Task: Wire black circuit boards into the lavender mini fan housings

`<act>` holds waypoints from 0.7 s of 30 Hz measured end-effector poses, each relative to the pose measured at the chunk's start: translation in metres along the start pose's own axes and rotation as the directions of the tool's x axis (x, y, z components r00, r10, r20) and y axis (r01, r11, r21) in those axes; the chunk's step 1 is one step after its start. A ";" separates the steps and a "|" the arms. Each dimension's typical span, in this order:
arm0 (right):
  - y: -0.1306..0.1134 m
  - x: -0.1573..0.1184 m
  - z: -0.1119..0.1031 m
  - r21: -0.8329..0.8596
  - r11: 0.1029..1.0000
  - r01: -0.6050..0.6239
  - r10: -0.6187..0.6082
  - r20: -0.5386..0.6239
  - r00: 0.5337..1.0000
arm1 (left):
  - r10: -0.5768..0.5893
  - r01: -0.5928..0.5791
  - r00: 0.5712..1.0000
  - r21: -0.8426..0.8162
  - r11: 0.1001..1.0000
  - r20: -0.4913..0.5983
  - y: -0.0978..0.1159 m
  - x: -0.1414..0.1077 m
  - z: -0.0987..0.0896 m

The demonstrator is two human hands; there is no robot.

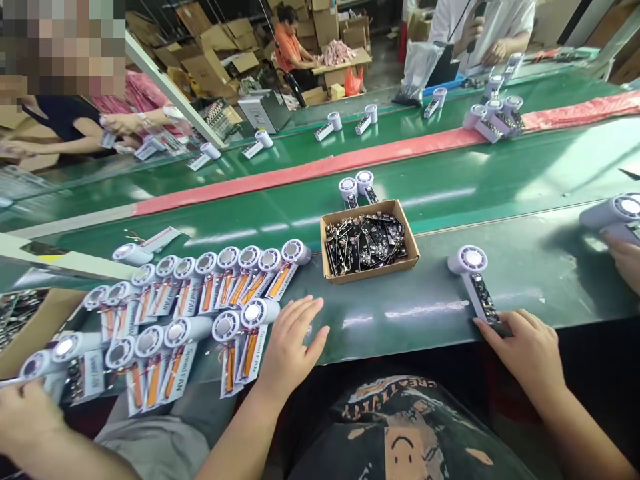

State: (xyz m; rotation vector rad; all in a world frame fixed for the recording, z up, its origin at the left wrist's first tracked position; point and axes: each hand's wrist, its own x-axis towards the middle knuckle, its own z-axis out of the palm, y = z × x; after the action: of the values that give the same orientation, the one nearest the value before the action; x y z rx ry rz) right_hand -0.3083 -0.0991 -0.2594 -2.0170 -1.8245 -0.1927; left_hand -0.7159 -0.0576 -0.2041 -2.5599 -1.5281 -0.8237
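Observation:
My left hand (pixel 293 347) hovers with fingers apart beside the rows of lilac fans (pixel 254 313), holding nothing. Their handles lie open, showing orange strips and thin wires. At the right, my right hand (pixel 525 343) has its thumb and fingers round the lower end of a lilac handheld fan (pixel 471 260) lying on the green bench (pixel 400 320). A black circuit board shows in that fan's handle. Between my hands, farther back, stands a cardboard box (pixel 327 272) full of black circuit boards. Two more fans (pixel 365 180) lie just behind the box.
A co-worker's hand (pixel 30 407) is at the lower left, by another box of boards (pixel 55 320). Another person's hand (pixel 623 257) touches a fan at the right edge. Beyond runs a green conveyor (pixel 280 213) with a red strip (pixel 350 160) and scattered fans.

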 end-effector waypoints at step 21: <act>-0.017 0.053 0.015 0.061 0.986 -0.155 0.153 0.030 0.988 | 0.002 -0.002 1.000 0.003 1.000 -0.015 -0.021 -0.025 0.001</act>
State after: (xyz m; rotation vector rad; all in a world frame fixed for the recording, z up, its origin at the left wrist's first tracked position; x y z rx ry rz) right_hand -0.3204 -0.0435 -0.2494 -2.1132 -1.6586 -0.0646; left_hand -0.7422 -0.0673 -0.2213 -2.5472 -1.5217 -0.8378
